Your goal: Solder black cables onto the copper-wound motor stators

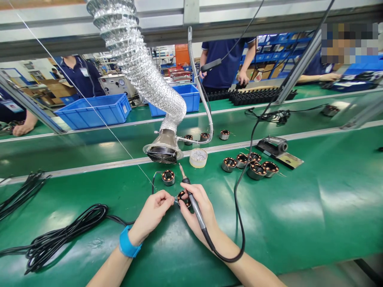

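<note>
Between my hands is a ring-shaped motor stator [180, 196] with copper windings, partly covered by my right fingers. My right hand [206, 213] grips a soldering iron [195, 205] like a pen, its tip pointing up and away, while the thumb and fingers rest around the stator. With thumb and forefinger closed, my left hand [154, 210] pinches a thin wire [176, 199] at the stator's left side. A fine solder-like strand [119, 141] slants down from upper left towards that hand. Just beyond stands another stator [168, 177] with a dark lead.
A fume-extractor hood [163, 149] hangs close above, on a silver duct [149, 79]. Nearby are a round tub [198, 158], several stators [256, 170] and an iron stand [277, 147]. Coiled black cable [72, 231] lies left. Co-workers stand behind blue bins [95, 111].
</note>
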Motion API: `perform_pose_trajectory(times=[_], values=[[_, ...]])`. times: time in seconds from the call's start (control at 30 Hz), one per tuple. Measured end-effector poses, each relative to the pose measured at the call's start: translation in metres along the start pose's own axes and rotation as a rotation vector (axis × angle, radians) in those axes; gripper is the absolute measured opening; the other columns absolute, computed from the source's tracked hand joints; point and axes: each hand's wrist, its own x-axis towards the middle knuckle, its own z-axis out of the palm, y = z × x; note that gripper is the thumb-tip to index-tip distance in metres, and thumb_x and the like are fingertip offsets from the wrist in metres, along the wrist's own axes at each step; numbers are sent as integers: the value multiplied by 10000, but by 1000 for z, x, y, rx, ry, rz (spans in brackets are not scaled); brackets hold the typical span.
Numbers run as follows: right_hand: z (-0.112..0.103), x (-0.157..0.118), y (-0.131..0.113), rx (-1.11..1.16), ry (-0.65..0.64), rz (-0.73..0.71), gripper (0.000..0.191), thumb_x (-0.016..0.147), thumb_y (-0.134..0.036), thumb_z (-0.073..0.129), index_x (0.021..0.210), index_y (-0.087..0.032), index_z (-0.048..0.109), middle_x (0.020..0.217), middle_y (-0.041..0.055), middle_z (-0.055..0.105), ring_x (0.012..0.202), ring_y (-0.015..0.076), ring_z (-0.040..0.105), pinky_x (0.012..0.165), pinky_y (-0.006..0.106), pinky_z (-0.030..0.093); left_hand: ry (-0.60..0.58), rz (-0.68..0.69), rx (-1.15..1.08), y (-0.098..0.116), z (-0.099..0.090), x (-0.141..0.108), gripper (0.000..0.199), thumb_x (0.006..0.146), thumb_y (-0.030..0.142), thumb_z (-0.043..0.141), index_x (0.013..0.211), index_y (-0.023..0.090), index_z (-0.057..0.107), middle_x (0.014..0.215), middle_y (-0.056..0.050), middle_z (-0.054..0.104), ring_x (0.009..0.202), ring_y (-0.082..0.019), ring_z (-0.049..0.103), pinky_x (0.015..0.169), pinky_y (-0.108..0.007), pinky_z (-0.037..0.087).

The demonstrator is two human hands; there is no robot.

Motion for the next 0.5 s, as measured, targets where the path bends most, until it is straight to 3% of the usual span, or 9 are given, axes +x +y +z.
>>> perform_pose_trajectory(times=[0.17,0.3,0.5], values=[[-10,1,-10,-46,167,-45,312,895,-119,536,1175,-237,608,915,33,619,782,144,633,704,269,535,-16,-23,-14,1,0,0,347,844,482,603,733,157,553,602,61,399,533,-83,292,489,-219,215],[-21,-5,-17,-150,297,-195,190,878,-94,519,948,-223,640,790,10,690,684,149,643,655,289,506,-55,-53,-21,2,-1,-1,356,849,494,598,741,158,554,574,76,348,521,-79,252,480,-223,187],[-28,-11,-21,-117,215,-420,205,796,-72,457,822,-214,603,571,-23,601,458,128,508,507,295,415,-105,-110,-87,0,-1,-1,382,837,532,604,748,164,551,530,96,282,482,-72,201,459,-226,147]])
